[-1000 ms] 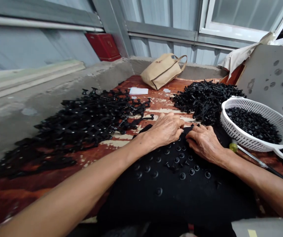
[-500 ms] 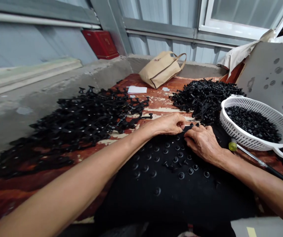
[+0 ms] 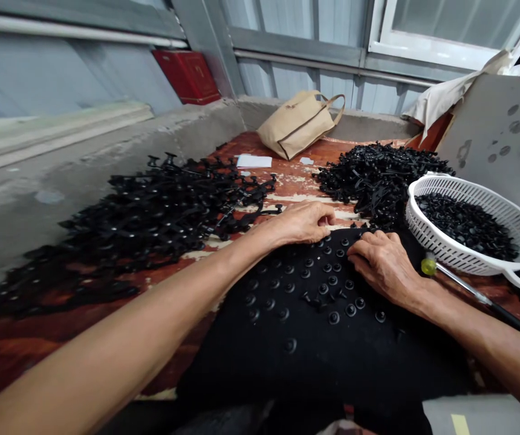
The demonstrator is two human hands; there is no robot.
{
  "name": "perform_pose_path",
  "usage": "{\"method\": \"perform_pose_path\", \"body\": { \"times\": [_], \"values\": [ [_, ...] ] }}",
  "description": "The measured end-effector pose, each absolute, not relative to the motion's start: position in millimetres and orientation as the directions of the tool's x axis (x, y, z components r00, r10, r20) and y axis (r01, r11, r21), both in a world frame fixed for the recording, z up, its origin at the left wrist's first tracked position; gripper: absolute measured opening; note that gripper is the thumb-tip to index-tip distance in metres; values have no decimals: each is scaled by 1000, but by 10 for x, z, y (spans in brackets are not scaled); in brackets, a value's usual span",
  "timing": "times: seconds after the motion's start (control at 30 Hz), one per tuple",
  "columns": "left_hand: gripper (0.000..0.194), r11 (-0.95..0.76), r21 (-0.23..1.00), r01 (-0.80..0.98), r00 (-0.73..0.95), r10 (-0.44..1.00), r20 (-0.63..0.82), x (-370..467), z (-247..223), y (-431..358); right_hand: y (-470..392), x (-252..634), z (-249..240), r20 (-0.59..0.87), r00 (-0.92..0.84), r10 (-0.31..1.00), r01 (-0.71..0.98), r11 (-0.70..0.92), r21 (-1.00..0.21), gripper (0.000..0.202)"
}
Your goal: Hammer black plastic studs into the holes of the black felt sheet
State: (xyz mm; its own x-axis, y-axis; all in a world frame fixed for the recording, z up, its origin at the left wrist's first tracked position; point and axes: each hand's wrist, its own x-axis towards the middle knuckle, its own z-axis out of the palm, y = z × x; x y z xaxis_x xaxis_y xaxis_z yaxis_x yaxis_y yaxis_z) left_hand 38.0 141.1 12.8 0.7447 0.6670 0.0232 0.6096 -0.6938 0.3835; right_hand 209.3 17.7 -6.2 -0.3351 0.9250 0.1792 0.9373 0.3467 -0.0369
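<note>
A black cloth (image 3: 355,362) or pad lies in front of me, dotted with several small black disc-shaped parts with raised centres (image 3: 351,310). Over its far edge is my left hand (image 3: 308,222), fingers bent and closed; whatever they pinch is hidden. My right hand (image 3: 380,264) rests near the cloth's far right part, back up, with its fingers curled under. Their tips and anything in them are out of sight. A narrow gap separates the two hands. A few slim black pieces (image 3: 321,300) lie on their sides among the discs.
Tangled black parts form a heap (image 3: 164,211) at left and another pile (image 3: 378,175) at back right. A white plastic basket (image 3: 462,258) holds small black pieces. Beside it lies a metal rod with a yellow-green end (image 3: 429,266). Farther back are a tan bag (image 3: 299,124) and white paper (image 3: 254,161).
My hands have drawn slightly apart, the left a little to the left and the right a little to the right. More discs show between them.
</note>
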Motion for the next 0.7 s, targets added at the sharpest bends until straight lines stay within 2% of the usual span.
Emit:
{"method": "perform_pose_path", "body": {
  "times": [0.13,0.2,0.27,0.43,0.6,0.7],
  "values": [
    [19,-720,289,631,709,686,162,315,249,1161,210,2037,-90,202,-352,914,933,360,0,21],
    [19,-739,217,638,717,673,183,238,272,954,207,2034,-99,204,-365,908,929,371,8,22],
    [17,-750,166,640,731,661,171,158,253,724,178,2036,-90,206,-376,903,924,383,7,19],
    [12,-771,147,620,770,634,78,54,75,314,29,1941,-4,215,-394,893,916,401,11,14],
    [18,-766,75,638,761,642,91,52,-37,288,-30,1797,-6,173,-451,876,890,456,11,12],
    [16,-771,39,636,759,634,149,32,-53,344,-16,1791,-34,152,-447,881,893,451,10,13]
  ]
}}
